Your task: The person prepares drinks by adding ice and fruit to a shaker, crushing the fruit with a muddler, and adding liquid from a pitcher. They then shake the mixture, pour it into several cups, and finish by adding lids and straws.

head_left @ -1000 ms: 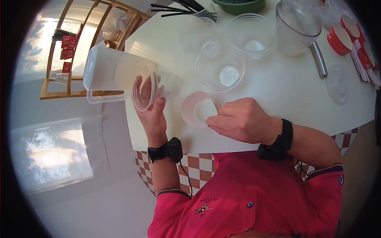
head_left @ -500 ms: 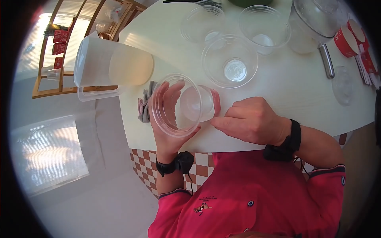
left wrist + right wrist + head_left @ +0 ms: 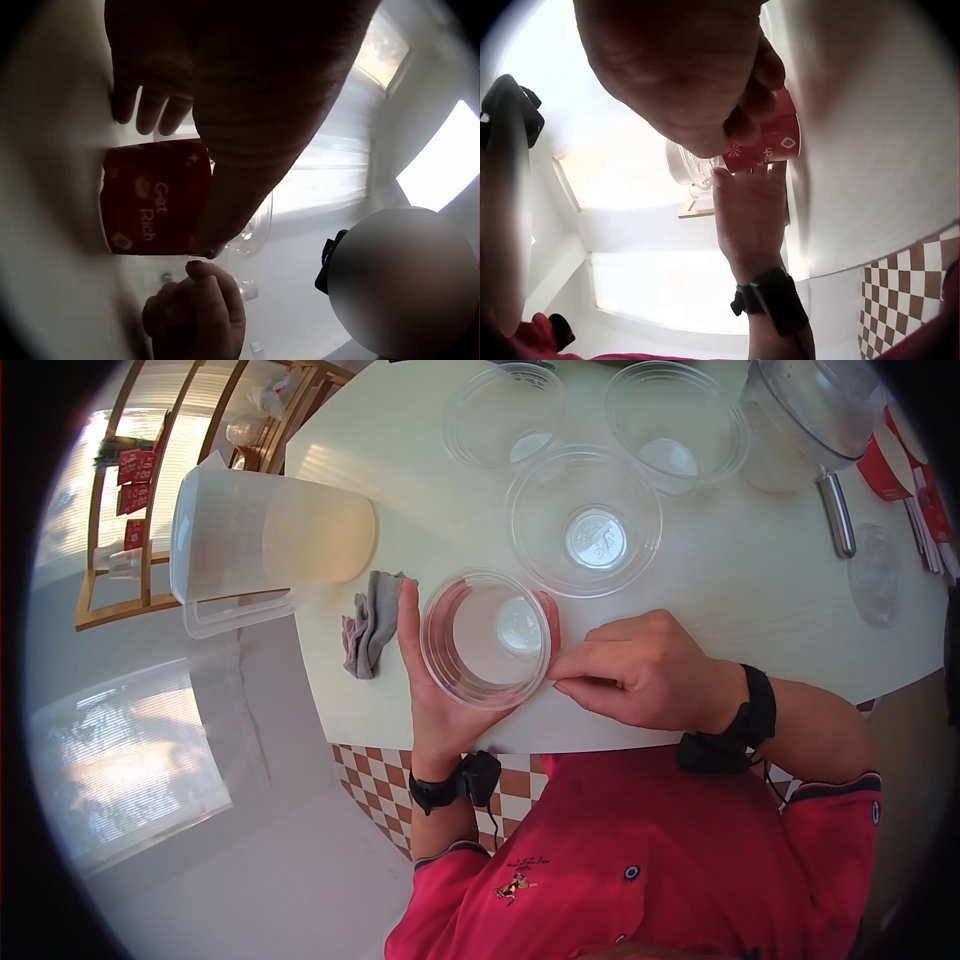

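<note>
In the head view my left hand (image 3: 450, 710) is wrapped about a clear plastic bowl (image 3: 440, 625), thumb on the near side and fingers up the left. The bowl's base sits inside a red paper sleeve (image 3: 553, 622), whose print reads "Get Rich" in the left wrist view. There, the sleeve (image 3: 154, 195) lies close under my left thumb, and clear plastic shows past its edge. My right hand (image 3: 645, 670) has curled fingers and pinches the sleeve's near-right edge. From the right wrist, the sleeve (image 3: 769, 139) shows just past those fingers, which partly hide it.
More clear bowls (image 3: 585, 470) stand beyond my hands. A frosted pitcher (image 3: 320, 530) of pale liquid and a grey cloth (image 3: 378, 625) are on the left. At the right are a metal-handled vessel (image 3: 838, 515), a clear lid (image 3: 876, 575) and red sleeves (image 3: 886, 465).
My left hand has brought the clear bowl rightward from beside the pitcher and into the red sleeve. The grey cloth has come into sight. My right hand keeps its pinch, shifted slightly right.
</note>
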A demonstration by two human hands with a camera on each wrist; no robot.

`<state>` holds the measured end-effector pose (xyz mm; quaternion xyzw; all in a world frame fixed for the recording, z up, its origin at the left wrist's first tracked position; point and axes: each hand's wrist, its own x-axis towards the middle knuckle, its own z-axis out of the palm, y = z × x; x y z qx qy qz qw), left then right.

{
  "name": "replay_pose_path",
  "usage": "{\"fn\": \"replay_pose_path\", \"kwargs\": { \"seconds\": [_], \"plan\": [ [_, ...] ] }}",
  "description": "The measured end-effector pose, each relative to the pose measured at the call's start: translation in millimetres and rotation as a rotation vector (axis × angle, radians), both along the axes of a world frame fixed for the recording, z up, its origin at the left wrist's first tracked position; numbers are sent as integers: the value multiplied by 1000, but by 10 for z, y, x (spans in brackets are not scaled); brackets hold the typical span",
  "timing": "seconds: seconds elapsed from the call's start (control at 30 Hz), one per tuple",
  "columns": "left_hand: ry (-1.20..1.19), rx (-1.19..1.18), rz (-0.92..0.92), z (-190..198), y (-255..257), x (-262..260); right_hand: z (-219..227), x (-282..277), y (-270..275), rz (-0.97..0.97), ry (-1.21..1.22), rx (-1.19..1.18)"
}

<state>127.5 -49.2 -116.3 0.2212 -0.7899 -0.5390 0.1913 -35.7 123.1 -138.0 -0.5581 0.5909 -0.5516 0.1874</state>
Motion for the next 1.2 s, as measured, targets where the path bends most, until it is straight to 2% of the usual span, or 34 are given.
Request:
{"fn": "replay_pose_path", "kwargs": {
  "seconds": [0.03, 0.2, 0.43, 0.67, 0.73, 0.8, 0.93, 1.13, 1.2],
  "plan": [
    [-19, -16, 14, -20, 14, 1, -18, 12, -5, 1, -62, 14],
    [-54, -186, 38, -50, -24, -87, -4, -1, 13, 27, -34, 68],
    [23, 7, 283, 85, -386, -293, 14, -14, 25, 52, -13, 71],
    [-34, -283, 269, -217, -760, -343, -62, 9, 32, 32, -2, -4],
    [30, -250, 261, -236, -669, -363, -65, 38, 65, 4, -8, 7],
    [108, -26, 267, -168, -528, -428, -35, 32, 96, 54, 0, 82],
    [119, -18, 250, -297, -691, -341, -88, 45, 84, 79, -3, 115],
    [167, 39, 196, -354, -674, -308, -129, 82, 69, 63, -24, 34],
    [183, 31, 184, -375, -677, -293, -28, 57, 111, 10, 98, -75]
  ]
}}
